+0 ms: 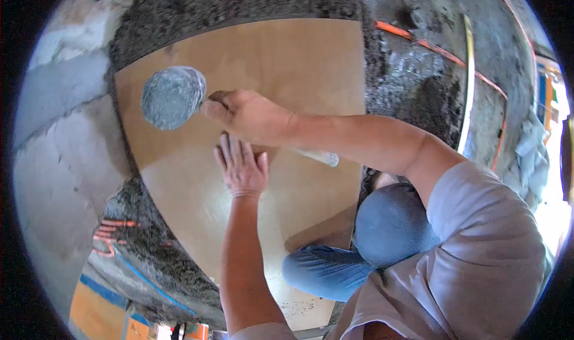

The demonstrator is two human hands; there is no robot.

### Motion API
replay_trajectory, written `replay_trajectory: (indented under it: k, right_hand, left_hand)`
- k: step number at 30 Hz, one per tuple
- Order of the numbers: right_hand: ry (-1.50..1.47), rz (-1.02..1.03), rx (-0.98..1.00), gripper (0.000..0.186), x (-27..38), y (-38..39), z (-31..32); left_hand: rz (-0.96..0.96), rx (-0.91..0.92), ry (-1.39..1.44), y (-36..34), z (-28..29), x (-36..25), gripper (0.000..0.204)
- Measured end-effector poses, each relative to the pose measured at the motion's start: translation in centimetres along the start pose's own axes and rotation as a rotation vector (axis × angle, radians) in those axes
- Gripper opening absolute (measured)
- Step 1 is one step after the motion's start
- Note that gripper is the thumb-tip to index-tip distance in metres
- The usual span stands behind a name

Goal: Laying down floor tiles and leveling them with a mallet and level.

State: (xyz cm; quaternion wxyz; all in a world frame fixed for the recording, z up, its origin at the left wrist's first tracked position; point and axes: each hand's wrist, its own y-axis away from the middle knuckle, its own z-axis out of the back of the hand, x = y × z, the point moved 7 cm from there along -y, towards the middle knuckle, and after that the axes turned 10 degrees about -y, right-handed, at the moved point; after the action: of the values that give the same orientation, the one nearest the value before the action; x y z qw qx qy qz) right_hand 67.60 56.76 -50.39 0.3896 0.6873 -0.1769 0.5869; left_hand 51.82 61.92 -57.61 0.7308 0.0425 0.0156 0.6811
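A large beige tile or board (287,59) lies beneath me, bordered by rough dark mortar. My right hand (248,116) grips a mallet (171,97) with a round grey head, held over the board's upper left part; its pale handle sticks out past my wrist. Whether the head touches the board I cannot tell. My left hand (242,167) lies flat on the board with fingers slightly spread, just below my right hand and right of the mallet head.
My bent knees (391,223) are at the lower right. Grey blocks (66,167) border the left. Orange conduits (436,50), a long straight bar (468,77) and a crumpled pale heap (526,149) are to the right. A blue pipe (155,280) runs at lower left.
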Motion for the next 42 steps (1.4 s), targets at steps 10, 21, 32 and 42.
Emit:
replay_trajectory:
  k: [10,21,32,42]
  right_hand:
    - [-0.018,0.026,-0.145,0.041,-1.9,3.7,4.3]
    - [-0.003,-0.087,-0.176,0.044,-3.4,7.8,7.3]
    - [-0.102,-0.289,-0.202,0.043,-5.6,9.1,8.6]
    - [-0.158,-0.466,-0.194,0.045,-6.1,9.8,9.7]
  left_hand:
    - [-0.008,-0.030,0.021,-1.2,0.8,-0.9,0.064]
    - [-0.019,-0.058,0.001,-1.5,1.1,-1.0,0.063]
    - [0.000,-0.017,-0.002,-0.9,0.7,-1.1,0.064]
    - [-0.002,-0.011,0.026,-1.0,0.7,-1.1,0.064]
